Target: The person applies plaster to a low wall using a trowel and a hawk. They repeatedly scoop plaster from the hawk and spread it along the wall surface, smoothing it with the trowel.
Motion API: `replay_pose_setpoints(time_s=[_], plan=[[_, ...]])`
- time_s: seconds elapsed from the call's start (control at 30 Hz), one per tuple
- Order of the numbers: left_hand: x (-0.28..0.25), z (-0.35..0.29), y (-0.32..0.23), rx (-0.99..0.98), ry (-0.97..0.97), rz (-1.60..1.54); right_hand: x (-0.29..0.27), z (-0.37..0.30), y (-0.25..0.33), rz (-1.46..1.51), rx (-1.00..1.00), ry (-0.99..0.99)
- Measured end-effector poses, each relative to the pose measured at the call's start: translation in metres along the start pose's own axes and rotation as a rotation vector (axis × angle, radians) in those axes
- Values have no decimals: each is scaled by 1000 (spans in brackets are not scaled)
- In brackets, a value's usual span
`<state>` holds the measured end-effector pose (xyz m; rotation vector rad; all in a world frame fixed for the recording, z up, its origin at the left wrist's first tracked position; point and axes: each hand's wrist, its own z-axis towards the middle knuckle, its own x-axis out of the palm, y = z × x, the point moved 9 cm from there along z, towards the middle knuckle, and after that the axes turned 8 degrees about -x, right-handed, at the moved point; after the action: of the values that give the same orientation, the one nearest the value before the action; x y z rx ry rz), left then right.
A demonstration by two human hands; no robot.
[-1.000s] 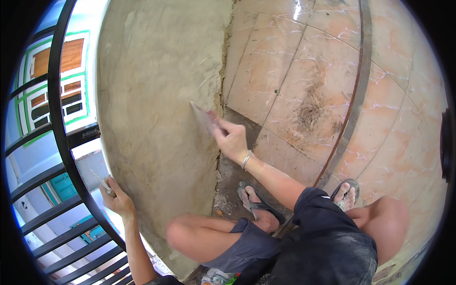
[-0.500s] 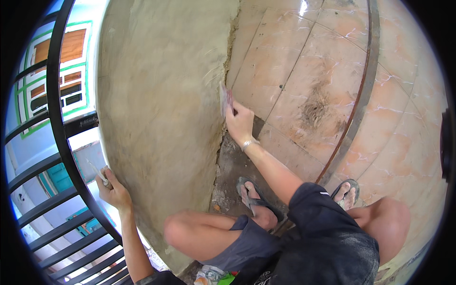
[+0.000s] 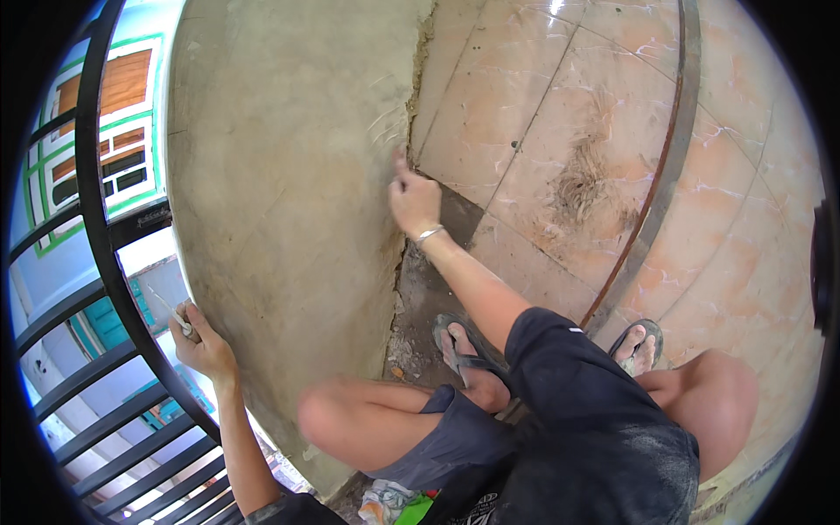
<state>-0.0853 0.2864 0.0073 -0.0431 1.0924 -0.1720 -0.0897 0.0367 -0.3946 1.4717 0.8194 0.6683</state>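
Note:
My right hand [image 3: 416,206], with a bracelet at its wrist, is at the ragged edge of the grey-brown cement surface [image 3: 280,192]. Its fingers are curled round what looks like a thin, flat, pinkish piece [image 3: 401,162], seen nearly edge-on and partly hidden, so its kind is unclear. Curved streaks mark the cement just beyond the fingertips. At the cement's left side, my left hand [image 3: 207,350] is closed round a small tool [image 3: 182,324] with a pale, smeared handle and a thin tip pointing up and left.
A black metal railing [image 3: 92,184] runs along the left. Tiled floor [image 3: 542,114] with a dirty smear and a metal strip [image 3: 652,219] lies to the right. My sandalled feet [image 3: 472,359] are below. A crumpled cloth or wrapper [image 3: 385,500] lies near my knee.
My right hand has moved slightly left, onto the cement edge, and the flat piece in it has turned so less of it shows. My left hand still holds its tool. The view has shifted a little.

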Motion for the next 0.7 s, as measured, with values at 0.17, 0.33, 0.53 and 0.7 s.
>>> replay_pose_setpoints(time_s=[0.17,0.33,0.53,0.7], plan=[[1,2,0,7,5,29,29,4,-24,130,225,186],[1,0,-2,0,17,43,6,13,-15,80,90,23],[0,1,-4,28,-3,18,11,3,-30,107,228,81],[1,0,-2,-2,1,11,36,-3,-4,-38,-50,304]])
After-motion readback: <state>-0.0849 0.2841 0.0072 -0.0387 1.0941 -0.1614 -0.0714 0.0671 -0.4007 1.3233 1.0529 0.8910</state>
